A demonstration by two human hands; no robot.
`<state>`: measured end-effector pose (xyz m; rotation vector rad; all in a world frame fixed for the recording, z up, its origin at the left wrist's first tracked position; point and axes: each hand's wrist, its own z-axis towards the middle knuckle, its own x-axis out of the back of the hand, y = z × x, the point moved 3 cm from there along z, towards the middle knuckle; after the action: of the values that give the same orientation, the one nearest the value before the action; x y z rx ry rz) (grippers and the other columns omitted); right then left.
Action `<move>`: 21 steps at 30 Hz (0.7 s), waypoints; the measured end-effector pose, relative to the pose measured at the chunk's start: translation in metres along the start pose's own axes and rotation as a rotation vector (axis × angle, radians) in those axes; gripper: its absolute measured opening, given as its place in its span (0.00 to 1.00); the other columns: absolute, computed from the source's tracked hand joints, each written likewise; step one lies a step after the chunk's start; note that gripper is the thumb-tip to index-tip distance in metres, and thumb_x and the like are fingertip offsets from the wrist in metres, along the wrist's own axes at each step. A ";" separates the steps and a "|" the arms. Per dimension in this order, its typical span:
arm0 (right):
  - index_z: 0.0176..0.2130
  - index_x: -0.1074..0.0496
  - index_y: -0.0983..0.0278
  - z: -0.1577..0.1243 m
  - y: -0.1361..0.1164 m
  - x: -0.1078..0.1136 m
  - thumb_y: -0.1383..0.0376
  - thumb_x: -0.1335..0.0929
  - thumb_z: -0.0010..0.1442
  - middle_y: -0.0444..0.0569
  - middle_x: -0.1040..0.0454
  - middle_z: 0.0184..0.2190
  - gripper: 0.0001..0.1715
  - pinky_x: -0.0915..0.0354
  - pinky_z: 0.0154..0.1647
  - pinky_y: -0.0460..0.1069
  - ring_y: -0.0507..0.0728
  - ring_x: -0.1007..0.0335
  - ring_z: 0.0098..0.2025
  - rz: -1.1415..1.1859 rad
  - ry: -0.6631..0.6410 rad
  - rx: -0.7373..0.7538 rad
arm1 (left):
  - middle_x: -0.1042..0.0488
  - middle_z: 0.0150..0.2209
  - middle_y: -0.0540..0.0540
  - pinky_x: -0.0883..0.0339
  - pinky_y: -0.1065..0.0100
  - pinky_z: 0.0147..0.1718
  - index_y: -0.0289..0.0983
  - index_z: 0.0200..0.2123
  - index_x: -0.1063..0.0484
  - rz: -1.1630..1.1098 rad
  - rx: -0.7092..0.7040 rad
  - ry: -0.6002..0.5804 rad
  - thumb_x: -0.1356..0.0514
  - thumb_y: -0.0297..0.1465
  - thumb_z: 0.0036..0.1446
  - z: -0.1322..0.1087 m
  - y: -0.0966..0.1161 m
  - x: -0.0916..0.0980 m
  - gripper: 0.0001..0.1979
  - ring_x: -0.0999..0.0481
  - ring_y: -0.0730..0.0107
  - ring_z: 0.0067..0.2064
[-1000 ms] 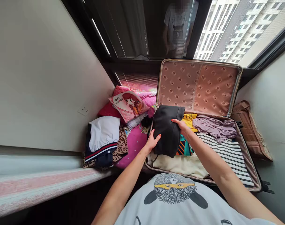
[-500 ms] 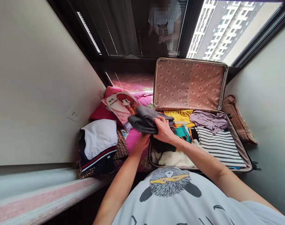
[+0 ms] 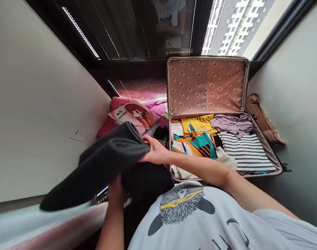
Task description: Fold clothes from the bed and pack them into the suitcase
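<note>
A dark grey-black garment [image 3: 108,156], loosely folded, is held up in front of my body, with one part stretching out to the left. My right hand [image 3: 155,149] is closed on its right edge, thumb on top. Beneath the cloth is my left hand [image 3: 116,185], holding it from below; its fingers are hidden. An open suitcase [image 3: 275,152] lies to the right, its lid standing up. Inside are a striped garment [image 3: 244,149], a mauve garment [image 3: 232,125], a yellow one [image 3: 197,123] and a multicoloured patterned one [image 3: 200,144].
Behind the held cloth lies a cushion [image 3: 134,114] with a cartoon figure, among pink bedding [image 3: 157,104]. A brown bag-like item [image 3: 265,119] rests between suitcase and right wall. Walls [image 3: 43,104] close in on both sides, and a dark-framed window [image 3: 137,31] stands ahead.
The dark garment has moved left and towards me, away from the suitcase, and has spread out. Both hands went with it. The patterned garment in the suitcase now shows more fully.
</note>
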<state>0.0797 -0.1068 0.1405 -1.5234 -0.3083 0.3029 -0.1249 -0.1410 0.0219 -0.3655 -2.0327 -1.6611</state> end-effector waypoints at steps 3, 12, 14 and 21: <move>0.59 0.37 0.65 0.021 0.051 0.014 0.54 0.26 0.61 0.54 0.23 0.48 0.34 0.27 0.50 0.56 0.60 0.24 0.48 -0.290 0.047 -0.240 | 0.28 0.63 0.36 0.26 0.50 0.60 0.36 0.65 0.36 -0.050 0.147 0.063 0.42 0.44 0.65 0.019 -0.025 0.003 0.29 0.26 0.49 0.64; 0.56 0.29 0.61 -0.108 0.111 0.136 0.65 0.33 0.65 0.57 0.28 0.57 0.20 0.35 0.63 0.58 0.63 0.31 0.59 -0.952 0.419 -0.166 | 0.44 0.70 0.25 0.41 0.40 0.66 0.32 0.67 0.38 0.558 0.151 -0.043 0.37 0.36 0.60 0.024 -0.050 -0.085 0.33 0.42 0.35 0.72; 0.56 0.28 0.62 -0.157 0.119 0.184 0.66 0.34 0.65 0.58 0.25 0.53 0.20 0.34 0.61 0.59 0.64 0.29 0.57 -0.976 0.593 -0.270 | 0.42 0.68 0.25 0.42 0.43 0.67 0.31 0.64 0.35 0.532 -0.082 0.048 0.41 0.36 0.64 0.009 -0.028 -0.096 0.28 0.41 0.40 0.72; 0.54 0.28 0.66 -0.247 0.165 0.242 0.51 0.28 0.60 0.58 0.21 0.46 0.30 0.32 0.49 0.52 0.63 0.24 0.47 -0.773 0.787 -0.801 | 0.39 0.70 0.31 0.48 0.46 0.70 0.35 0.68 0.38 0.564 -0.876 -0.486 0.36 0.35 0.61 -0.054 0.061 -0.200 0.34 0.43 0.44 0.73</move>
<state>0.3971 -0.2393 -0.0281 -2.0107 -0.3731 -1.1324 0.0848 -0.1606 -0.0239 -1.5924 -1.1344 -2.0883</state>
